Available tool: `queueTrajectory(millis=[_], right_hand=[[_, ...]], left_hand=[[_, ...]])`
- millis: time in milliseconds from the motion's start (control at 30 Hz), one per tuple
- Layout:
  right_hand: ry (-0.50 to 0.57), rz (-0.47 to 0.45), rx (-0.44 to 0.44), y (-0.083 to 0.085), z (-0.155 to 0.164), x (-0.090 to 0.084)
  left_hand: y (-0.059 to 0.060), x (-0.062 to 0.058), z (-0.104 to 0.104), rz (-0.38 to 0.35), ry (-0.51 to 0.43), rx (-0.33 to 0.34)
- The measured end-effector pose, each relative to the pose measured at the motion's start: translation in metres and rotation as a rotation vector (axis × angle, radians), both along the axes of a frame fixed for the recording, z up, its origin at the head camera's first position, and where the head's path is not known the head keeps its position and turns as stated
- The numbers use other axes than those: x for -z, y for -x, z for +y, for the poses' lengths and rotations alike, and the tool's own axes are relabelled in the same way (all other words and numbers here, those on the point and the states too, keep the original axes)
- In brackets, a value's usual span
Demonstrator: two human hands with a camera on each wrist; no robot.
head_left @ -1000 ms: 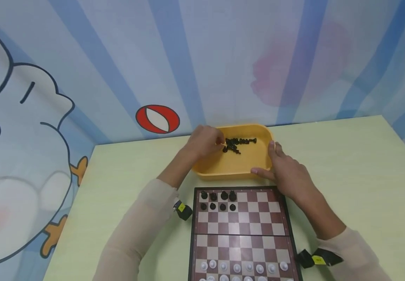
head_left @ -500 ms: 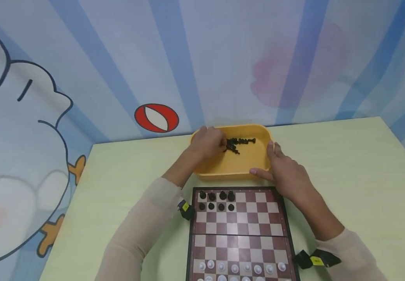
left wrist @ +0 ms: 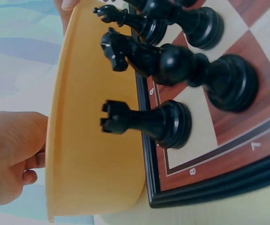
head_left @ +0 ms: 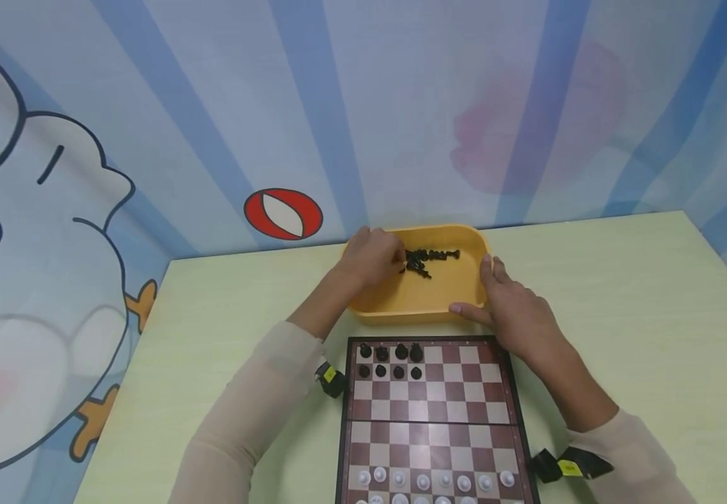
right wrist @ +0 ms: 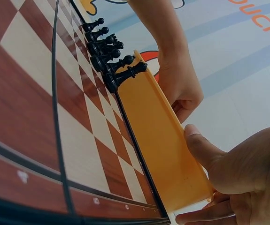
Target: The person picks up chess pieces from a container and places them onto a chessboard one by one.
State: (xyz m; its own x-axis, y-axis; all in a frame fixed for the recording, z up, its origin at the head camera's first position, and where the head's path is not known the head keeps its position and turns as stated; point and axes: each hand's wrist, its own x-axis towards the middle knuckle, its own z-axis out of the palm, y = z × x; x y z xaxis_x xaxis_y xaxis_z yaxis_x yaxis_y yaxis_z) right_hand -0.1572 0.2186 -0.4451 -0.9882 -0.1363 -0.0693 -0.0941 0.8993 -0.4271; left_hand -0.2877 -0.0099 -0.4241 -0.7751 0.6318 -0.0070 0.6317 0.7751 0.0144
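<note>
My left hand point(head_left: 372, 257) reaches over the left side of a yellow plastic tray point(head_left: 429, 301), fingers curled down at a small heap of black chess pieces point(head_left: 418, 260). The tray wall and the hand hide whatever lies between those fingertips. My right hand point(head_left: 523, 311) holds the tray's right end, thumb along the near rim and fingers at the right side. In the right wrist view the thumb point(right wrist: 201, 146) lies against the rim. Below the tray, a chessboard point(head_left: 426, 399) carries several black chess pieces point(left wrist: 160, 119) in two rows at its far left.
White chess pieces point(head_left: 422, 482) stand in rows on the near part of the board. The pale yellow table point(head_left: 621, 301) meets a blue striped, cartoon-painted wall point(head_left: 401, 105) just behind the tray. Black wrist cameras point(head_left: 332, 380) sit beside the board.
My left hand's fingers have dipped further into the heap and drawn closer together, covering its left end. The right hand, tray and board pieces stay as they were.
</note>
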Motion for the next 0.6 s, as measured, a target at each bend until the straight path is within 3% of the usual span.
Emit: queueTrajectory(millis=[300,600], right_hand=[[0.009,-0.004,0.003,-0.001,-0.001,0.001],[0.016,-0.006,0.004,0.001,-0.001,0.000]], left_hand=[[-0.008,-0.011,-0.005,0.005,-0.020,0.044],[-0.029,-0.028,-0.003,0.012,-0.077,0.086]])
